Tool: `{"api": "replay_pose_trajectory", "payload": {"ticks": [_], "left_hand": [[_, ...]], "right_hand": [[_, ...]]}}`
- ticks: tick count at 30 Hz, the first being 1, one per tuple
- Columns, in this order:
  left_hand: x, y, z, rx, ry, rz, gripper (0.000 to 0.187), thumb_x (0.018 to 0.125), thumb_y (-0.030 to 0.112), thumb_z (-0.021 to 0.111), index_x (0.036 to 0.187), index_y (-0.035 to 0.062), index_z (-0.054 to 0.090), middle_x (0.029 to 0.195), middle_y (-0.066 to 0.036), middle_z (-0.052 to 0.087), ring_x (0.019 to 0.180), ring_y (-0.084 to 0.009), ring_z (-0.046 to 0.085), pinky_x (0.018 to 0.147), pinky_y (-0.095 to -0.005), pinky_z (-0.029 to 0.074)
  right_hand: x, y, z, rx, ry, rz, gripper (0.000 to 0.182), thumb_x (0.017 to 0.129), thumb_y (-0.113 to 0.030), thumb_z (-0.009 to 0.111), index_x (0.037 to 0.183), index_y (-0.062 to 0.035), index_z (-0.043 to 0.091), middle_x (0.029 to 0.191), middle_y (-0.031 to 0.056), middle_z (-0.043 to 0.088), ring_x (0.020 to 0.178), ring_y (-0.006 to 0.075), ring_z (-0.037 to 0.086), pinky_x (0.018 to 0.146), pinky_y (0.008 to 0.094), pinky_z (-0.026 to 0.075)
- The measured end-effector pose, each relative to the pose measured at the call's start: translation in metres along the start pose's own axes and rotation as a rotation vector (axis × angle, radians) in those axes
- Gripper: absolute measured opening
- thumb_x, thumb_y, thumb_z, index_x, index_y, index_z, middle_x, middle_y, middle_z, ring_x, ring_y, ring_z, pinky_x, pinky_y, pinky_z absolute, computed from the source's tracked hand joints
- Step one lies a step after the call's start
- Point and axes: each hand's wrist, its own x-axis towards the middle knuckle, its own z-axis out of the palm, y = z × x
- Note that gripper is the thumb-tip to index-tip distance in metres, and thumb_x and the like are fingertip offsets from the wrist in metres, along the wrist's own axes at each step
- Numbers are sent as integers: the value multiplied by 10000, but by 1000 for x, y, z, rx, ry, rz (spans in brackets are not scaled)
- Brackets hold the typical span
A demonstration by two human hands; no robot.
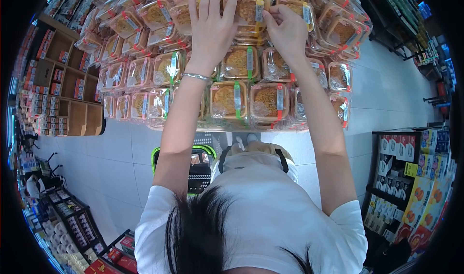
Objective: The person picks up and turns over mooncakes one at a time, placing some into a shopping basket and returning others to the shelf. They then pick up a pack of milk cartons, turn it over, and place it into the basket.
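Observation:
A yellow-taped food pack (246,8), clear-wrapped with golden-brown food inside, lies on the stacked display between my hands. My left hand (212,30) rests with fingers spread over the packs just left of it, fingertips at its left side. At its right edge my right hand (286,28) has curled fingers, thumb and forefinger pinched at the wrapper. Below them sit rows of similar packs, such as a green-taped pack (237,61) and a red-taped pack (269,101). Exactly what food they hold cannot be made out.
A black basket with a green rim (155,160) stands on the floor beside my feet, with a few packs inside. Wooden shelves (77,114) are at the left. A rack of boxed goods (396,168) stands at the right, and dark shelving (70,211) at lower left.

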Motion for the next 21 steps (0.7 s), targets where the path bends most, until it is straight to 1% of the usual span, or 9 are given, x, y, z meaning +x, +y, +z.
{"api": "replay_pose_trajectory", "payload": {"ticks": [3, 5, 6, 8, 12, 14, 15, 17, 21], "left_hand": [[-4, -4, 11, 15, -6, 1, 684, 689, 141, 718, 1317, 125, 447, 1276, -104, 437, 1268, -301, 340, 1090, -520, 195], [-8, -5, 17, 47, -50, -16, 700, 679, 137, 725, 1319, 123, 442, 1285, -104, 435, 1279, -302, 335, 1093, -519, 192], [-9, -5, 18, 49, -51, -19, 700, 679, 137, 725, 1319, 123, 442, 1285, -104, 435, 1279, -302, 335, 1093, -519, 192], [-10, -5, 19, 38, -35, -15, 715, 676, 133, 728, 1327, 122, 431, 1302, -111, 426, 1291, -306, 327, 1094, -519, 193], [-11, -6, 16, 27, -40, -13, 722, 684, 141, 728, 1338, 122, 421, 1335, -129, 400, 1294, -313, 325, 1094, -519, 192], [-13, -6, 12, -8, -41, -36, 728, 702, 158, 731, 1352, 122, 407, 1381, -146, 351, 1313, -323, 298, 1098, -519, 182], [-15, -8, 12, -7, -41, -37, 728, 702, 158, 731, 1352, 122, 407, 1381, -146, 351, 1313, -323, 298, 1098, -519, 182], [-22, -11, 13, -41, -35, -79, 743, 721, 183, 737, 1372, 125, 386, 1429, -158, 285, 1338, -335, 259, 1097, -532, 171], [-31, -13, 14, -28, -36, -94, 755, 732, 186, 737, 1389, 147, 369, 1450, -162, 249, 1355, -345, 227, 1095, -547, 164]], "right_hand": [[-1, 0, -2, -82, -51, 16, 161, 802, -226, 668, 840, -70, 657, 759, 73, 676, 711, 248, 657, 628, 353, 494], [0, 7, -2, -289, 40, -237, 191, 784, -253, 686, 841, -74, 654, 798, 53, 631, 784, 246, 631, 642, 365, 484], [0, 8, -3, -287, 37, -238, 191, 784, -253, 686, 841, -74, 654, 798, 53, 631, 784, 246, 631, 642, 365, 484], [0, 8, -4, -276, 7, -221, 239, 762, -291, 704, 859, -78, 658, 842, 48, 583, 830, 249, 605, 657, 374, 478], [0, 8, -7, -319, -18, -240, 280, 754, -312, 712, 898, -77, 662, 868, 55, 582, 817, 259, 608, 653, 377, 478], [-2, 6, -10, -368, -91, -199, 318, 750, -335, 716, 920, -71, 662, 891, 69, 574, 820, 259, 609, 649, 373, 478], [-2, 6, -10, -368, -92, -200, 318, 750, -335, 716, 920, -71, 662, 891, 69, 574, 820, 259, 609, 649, 373, 478], [-3, 6, -9, -391, -123, -170, 339, 752, -351, 715, 922, -63, 656, 889, 79, 561, 818, 260, 609, 641, 372, 474], [-4, 4, -7, -425, -140, -182, 340, 757, -359, 712, 893, -56, 642, 872, 82, 549, 810, 262, 608, 628, 376, 469]]}}
